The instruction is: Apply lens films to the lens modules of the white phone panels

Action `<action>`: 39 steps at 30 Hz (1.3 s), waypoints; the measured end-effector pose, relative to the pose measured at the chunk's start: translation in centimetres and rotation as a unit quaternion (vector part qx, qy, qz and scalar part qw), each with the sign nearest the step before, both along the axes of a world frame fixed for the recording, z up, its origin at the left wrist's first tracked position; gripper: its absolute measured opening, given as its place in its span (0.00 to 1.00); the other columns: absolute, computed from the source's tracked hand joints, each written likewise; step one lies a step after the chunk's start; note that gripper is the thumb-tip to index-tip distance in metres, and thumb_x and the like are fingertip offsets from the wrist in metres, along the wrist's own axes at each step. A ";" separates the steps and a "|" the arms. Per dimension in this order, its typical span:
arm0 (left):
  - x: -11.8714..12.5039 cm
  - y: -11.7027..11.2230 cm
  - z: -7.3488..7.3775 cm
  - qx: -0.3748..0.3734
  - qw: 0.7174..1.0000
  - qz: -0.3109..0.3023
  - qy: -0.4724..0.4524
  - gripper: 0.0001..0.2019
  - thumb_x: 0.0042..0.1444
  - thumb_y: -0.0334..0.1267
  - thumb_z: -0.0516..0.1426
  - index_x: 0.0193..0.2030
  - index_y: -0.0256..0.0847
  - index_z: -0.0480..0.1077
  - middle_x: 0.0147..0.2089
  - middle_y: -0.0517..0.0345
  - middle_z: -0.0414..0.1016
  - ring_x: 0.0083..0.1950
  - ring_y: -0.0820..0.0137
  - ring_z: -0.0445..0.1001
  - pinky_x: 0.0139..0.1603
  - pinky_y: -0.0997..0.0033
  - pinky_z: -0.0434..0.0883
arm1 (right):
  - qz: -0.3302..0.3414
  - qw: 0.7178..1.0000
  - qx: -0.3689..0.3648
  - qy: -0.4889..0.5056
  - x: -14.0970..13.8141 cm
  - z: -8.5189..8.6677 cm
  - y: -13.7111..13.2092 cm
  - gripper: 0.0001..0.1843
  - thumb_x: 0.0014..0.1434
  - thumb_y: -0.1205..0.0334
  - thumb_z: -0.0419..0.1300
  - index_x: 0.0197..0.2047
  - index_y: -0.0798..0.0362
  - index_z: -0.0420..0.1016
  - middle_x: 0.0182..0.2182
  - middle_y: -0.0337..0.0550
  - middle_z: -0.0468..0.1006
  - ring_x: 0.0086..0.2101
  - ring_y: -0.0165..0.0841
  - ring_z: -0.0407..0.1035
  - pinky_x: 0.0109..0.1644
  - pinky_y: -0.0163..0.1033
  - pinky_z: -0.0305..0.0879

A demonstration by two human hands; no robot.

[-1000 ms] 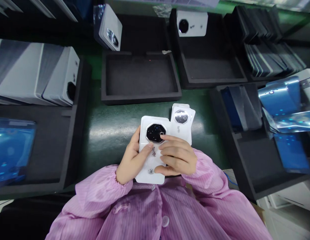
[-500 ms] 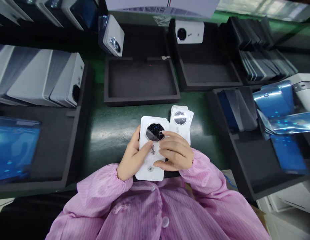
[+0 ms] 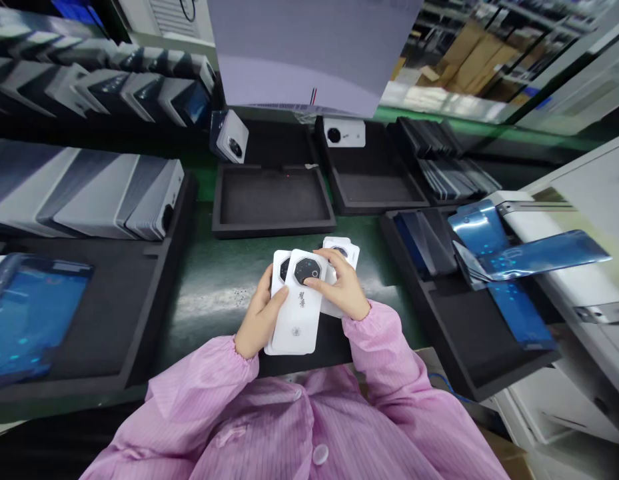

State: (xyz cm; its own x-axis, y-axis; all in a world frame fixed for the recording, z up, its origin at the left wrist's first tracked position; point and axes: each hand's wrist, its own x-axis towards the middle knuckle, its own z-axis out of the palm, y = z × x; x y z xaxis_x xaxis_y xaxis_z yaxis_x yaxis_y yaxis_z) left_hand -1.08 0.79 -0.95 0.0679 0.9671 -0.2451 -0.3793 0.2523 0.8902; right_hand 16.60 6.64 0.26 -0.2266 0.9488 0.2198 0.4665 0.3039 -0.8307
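Observation:
My left hand (image 3: 256, 320) is closed around the left side of a small stack of white phone back covers (image 3: 278, 267), its thumb lying over the edge. The top white phone back cover (image 3: 298, 327) is slid to the right, so the dark camera window of the one beneath shows in part. My right hand (image 3: 345, 288) pinches this top cover at its upper right, thumb on the octagonal camera window and fingers behind. Behind my right hand, another pile of white phone back covers (image 3: 353, 253) lies on the green table, partly hidden.
Two black trays (image 3: 274, 230) (image 3: 384, 207) stand ahead, one with a white cover (image 3: 356, 133) at its far end. Left, a tray (image 3: 109, 300) holds rows of covers and blue film-covered panels (image 3: 29, 320). More blue panels (image 3: 539, 257) lie over the right tray (image 3: 439, 320).
The view has tilted up. My right hand has gone from resting over the camera window to pinching the top cover, which has shifted right off the stack.

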 end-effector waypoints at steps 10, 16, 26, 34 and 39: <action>-0.1 0.7 0.1 0.006 0.997 0.063 -0.040 0.29 0.53 0.41 0.59 0.61 0.41 0.58 0.48 0.52 0.76 0.41 0.65 0.78 0.40 0.68 0.74 | -0.110 0.985 -0.090 0.100 8.2 -0.3 4.9 0.21 0.44 0.53 0.69 0.40 0.54 0.75 0.32 0.44 0.79 0.32 0.36 0.73 0.41 0.46 0.71; 0.2 1.0 -0.3 -0.003 0.997 0.068 -0.029 0.28 0.50 0.43 0.62 0.57 0.40 0.58 0.47 0.52 0.76 0.38 0.67 0.77 0.39 0.68 0.74 | -0.162 0.965 0.171 -0.112 3.9 -0.4 4.1 0.13 0.50 0.60 0.65 0.41 0.53 0.76 0.46 0.52 0.73 0.49 0.45 0.67 0.57 0.56 0.62; 0.2 -0.1 -0.6 0.089 0.978 0.030 0.188 0.22 0.58 0.43 0.56 0.57 0.42 0.58 0.50 0.51 0.74 0.45 0.66 0.75 0.45 0.66 0.70 | -0.010 0.998 0.044 0.039 -2.1 0.8 0.5 0.11 0.51 0.59 0.67 0.37 0.51 0.72 0.45 0.47 0.74 0.48 0.40 0.69 0.53 0.50 0.65; 0.3 -0.4 -0.5 0.088 0.966 0.036 0.241 0.22 0.58 0.42 0.57 0.58 0.42 0.58 0.45 0.52 0.76 0.41 0.65 0.76 0.41 0.66 0.70 | -0.026 0.995 0.078 0.048 -2.1 0.1 -0.2 0.06 0.54 0.62 0.64 0.29 0.52 0.72 0.45 0.48 0.72 0.50 0.41 0.67 0.58 0.55 0.61; 0.4 -0.1 -0.2 0.063 0.991 0.039 0.109 0.20 0.59 0.44 0.56 0.55 0.42 0.58 0.48 0.53 0.75 0.44 0.67 0.75 0.43 0.68 0.71 | 0.057 0.943 0.326 -0.037 -2.6 0.4 -1.4 0.06 0.57 0.70 0.60 0.31 0.50 0.70 0.37 0.42 0.78 0.49 0.41 0.71 0.57 0.58 0.63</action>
State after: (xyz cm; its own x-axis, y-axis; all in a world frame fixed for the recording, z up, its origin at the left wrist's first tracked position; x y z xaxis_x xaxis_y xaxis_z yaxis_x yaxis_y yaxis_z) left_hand -0.72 0.73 -1.13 -0.0501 0.9912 -0.1228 -0.1883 0.1114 0.9758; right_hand 13.98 5.25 0.62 -0.3572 0.5865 0.7269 0.4493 0.7902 -0.4168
